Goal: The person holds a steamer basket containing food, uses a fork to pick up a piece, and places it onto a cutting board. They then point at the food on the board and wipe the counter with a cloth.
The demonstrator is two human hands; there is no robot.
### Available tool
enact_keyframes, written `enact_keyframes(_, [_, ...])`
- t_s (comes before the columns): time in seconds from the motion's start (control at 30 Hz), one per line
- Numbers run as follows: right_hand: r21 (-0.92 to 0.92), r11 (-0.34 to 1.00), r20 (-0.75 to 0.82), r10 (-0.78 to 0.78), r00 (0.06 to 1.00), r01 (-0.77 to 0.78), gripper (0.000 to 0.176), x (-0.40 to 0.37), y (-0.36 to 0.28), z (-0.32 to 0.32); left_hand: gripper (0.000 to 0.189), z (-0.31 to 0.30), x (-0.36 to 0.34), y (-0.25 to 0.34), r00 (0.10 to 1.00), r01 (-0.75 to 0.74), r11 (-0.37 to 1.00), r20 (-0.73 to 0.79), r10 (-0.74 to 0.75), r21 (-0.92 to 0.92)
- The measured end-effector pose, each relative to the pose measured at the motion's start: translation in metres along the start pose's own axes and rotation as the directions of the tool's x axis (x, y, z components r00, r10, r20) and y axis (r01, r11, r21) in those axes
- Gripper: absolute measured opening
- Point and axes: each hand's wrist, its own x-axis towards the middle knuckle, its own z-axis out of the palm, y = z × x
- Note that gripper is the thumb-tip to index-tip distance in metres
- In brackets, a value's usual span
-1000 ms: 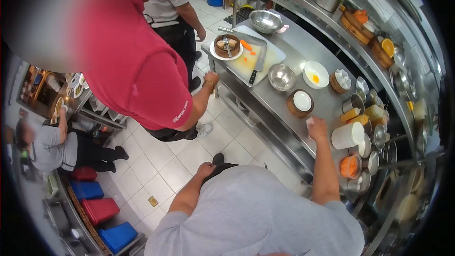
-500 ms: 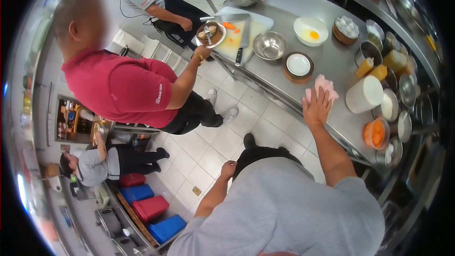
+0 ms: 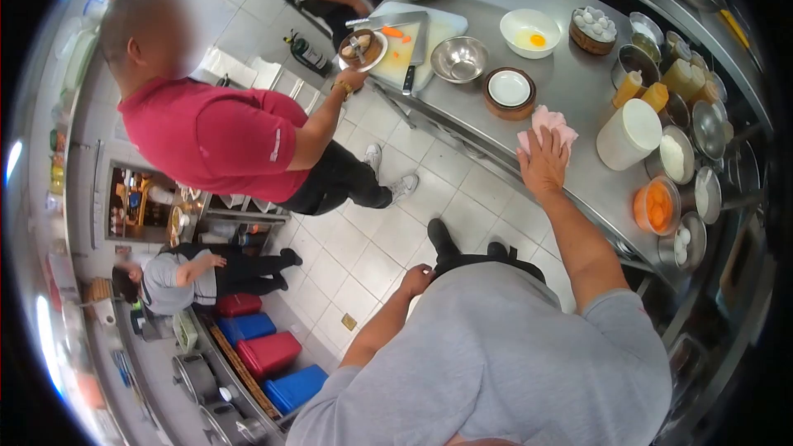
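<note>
Running along the upper right of the room, a long stainless-steel counter (image 3: 570, 74) curves under a shelf crowded with pots, and a floor of pale square tiles (image 3: 363, 256) fills the middle. A person in a red shirt (image 3: 215, 140) stands on the tiles at the far end of the counter with one hand at its edge. Lower left, a person in grey (image 3: 178, 277) crouches by a second steel bench, near a row of red and blue bins (image 3: 268, 353).

On the counter, a white cutting board (image 3: 439, 33) lies at the far end with a cleaver and orange scraps on it. A steel bowl (image 3: 459, 59) sits just beside the board. Next along come a white bowl with a yolk (image 3: 529, 33) and a basket of eggs (image 3: 591, 29). A wooden steamer holding a white dish (image 3: 510, 92) stands near the counter's front edge. A tall white tub (image 3: 629, 134) stands further right, with squeeze bottles (image 3: 628, 87) behind it and an orange-filled tub (image 3: 657, 208) in front.

The pink cloth (image 3: 547, 122) lies on bare steel between the steamer and the white tub, close to the front edge. The right hand (image 3: 543, 167) rests palm down on the near part of the cloth, fingers spread flat, pressing rather than gripping. The left hand (image 3: 415, 279) sits at the wearer's waist, curled into a loose fist and holding nothing.
</note>
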Motion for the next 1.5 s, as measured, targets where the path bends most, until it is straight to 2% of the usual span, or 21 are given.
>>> enact_keyframes(0.03, [0.0,1.0,0.004,-0.017,1.0,0.017,0.062,-0.003,0.003,-0.001,0.044,0.005,-0.007,0.002,1.0,0.007,1.0,-0.007,-0.007,-0.014])
enact_keyframes(0.1, [0.054,0.982,0.032,-0.18,0.983,0.178,0.068,-0.002,0.012,-0.007,0.044,0.009,-0.004,-0.001,1.0,0.015,0.999,-0.015,-0.016,-0.045])
enact_keyframes(0.13, [0.062,0.979,0.015,-0.194,0.981,0.193,0.068,-0.001,0.015,-0.011,0.044,0.01,-0.012,-0.001,0.999,-0.027,0.998,-0.037,0.024,-0.06])
enact_keyframes(0.2, [0.201,0.95,0.047,-0.252,0.967,0.237,0.074,0.0,0.016,-0.025,0.044,0.011,-0.019,-0.005,0.999,0.047,0.988,-0.012,-0.049,-0.145])
enact_keyframes(0.27, [0.255,0.936,0.024,-0.255,0.967,0.241,0.077,0.0,0.016,-0.03,0.044,0.015,-0.024,-0.02,0.999,0.008,0.993,-0.038,-0.013,-0.121])
enact_keyframes(0.33, [0.3,0.927,0.025,-0.245,0.969,0.227,0.081,0.002,0.014,-0.021,0.046,0.012,-0.031,-0.025,0.997,0.06,0.991,-0.032,-0.064,-0.122])
enact_keyframes(0.4, [0.249,0.964,0.016,-0.104,0.994,0.097,0.08,0.0,0.014,-0.013,0.047,0.018,-0.038,-0.034,0.995,0.097,0.986,-0.023,-0.102,-0.138])
enact_keyframes(0.53, [0.148,0.98,-0.022,-0.132,0.991,0.134,0.078,-0.001,0.009,-0.012,0.05,0.015,-0.051,-0.036,0.995,0.096,0.987,-0.024,-0.1,-0.131])
enact_keyframes(0.6, [0.123,0.988,0.076,-0.106,0.991,0.097,0.075,0.0,0.004,-0.023,0.051,0.012,-0.051,-0.037,0.995,0.092,0.986,-0.019,-0.096,-0.139])
enact_keyframes(0.63, [0.122,0.988,0.073,-0.105,0.992,0.096,0.075,0.001,0.003,-0.026,0.051,0.011,-0.05,-0.036,0.995,0.096,0.984,-0.011,-0.098,-0.153])
enact_keyframes(0.7, [0.091,0.986,0.084,-0.148,0.985,0.14,0.076,0.001,0.001,-0.031,0.05,0.01,-0.039,-0.042,0.995,0.095,0.981,-0.002,-0.097,-0.168])
enact_keyframes(0.77, [0.072,0.986,0.099,-0.158,0.982,0.152,0.077,0.002,0.001,-0.031,0.05,0.008,-0.026,-0.045,0.999,0.039,0.998,0.005,-0.039,-0.053])
enact_keyframes(0.83, [0.053,0.985,0.12,-0.169,0.978,0.164,0.079,0.003,0.002,-0.029,0.049,0.008,-0.016,-0.046,1.0,0.022,0.999,-0.003,-0.022,-0.041])
enact_keyframes(0.9, [0.157,0.964,0.144,-0.238,0.961,0.215,0.081,0.003,0.006,-0.026,0.048,0.007,-0.012,-0.042,1.0,0.01,1.0,-0.001,-0.01,-0.029])
enact_keyframes(0.93, [0.153,0.966,0.155,-0.232,0.96,0.208,0.081,0.004,0.01,-0.026,0.047,0.006,-0.01,-0.04,1.0,-0.009,0.999,0.004,0.009,-0.034])
enact_keyframes(1.0, [0.237,0.891,0.153,-0.428,0.891,0.388,0.083,0.013,0.02,-0.027,0.045,0.003,-0.012,-0.034,0.999,-0.038,0.999,0.014,0.038,-0.034])
enact_keyframes(1.1, [0.262,0.87,0.19,-0.471,0.862,0.418,0.084,0.02,0.022,-0.035,0.046,0.0,-0.022,-0.028,1.0,-0.016,0.999,-0.003,0.016,-0.05])
enact_keyframes(1.2, [0.248,0.876,0.149,-0.457,0.877,0.414,0.085,0.019,0.022,-0.029,0.046,-0.005,-0.029,-0.03,1.0,0.01,0.999,0.008,-0.01,-0.051])
enact_keyframes(1.37, [0.219,0.9,0.171,-0.416,0.893,0.377,0.083,0.017,0.022,-0.027,0.046,0.004,-0.034,-0.061,0.994,0.086,0.991,0.08,-0.079,-0.097])
enact_keyframes(1.43, [0.203,0.903,0.169,-0.413,0.895,0.378,0.081,0.019,0.022,-0.027,0.047,0.006,-0.027,-0.073,0.995,-0.048,0.999,0.085,0.05,-0.024])
enact_keyframes(1.5, [0.2,0.907,0.179,-0.406,0.896,0.371,0.081,0.019,0.024,-0.027,0.046,0.003,-0.029,-0.058,0.997,-0.038,0.999,0.073,0.04,-0.022])
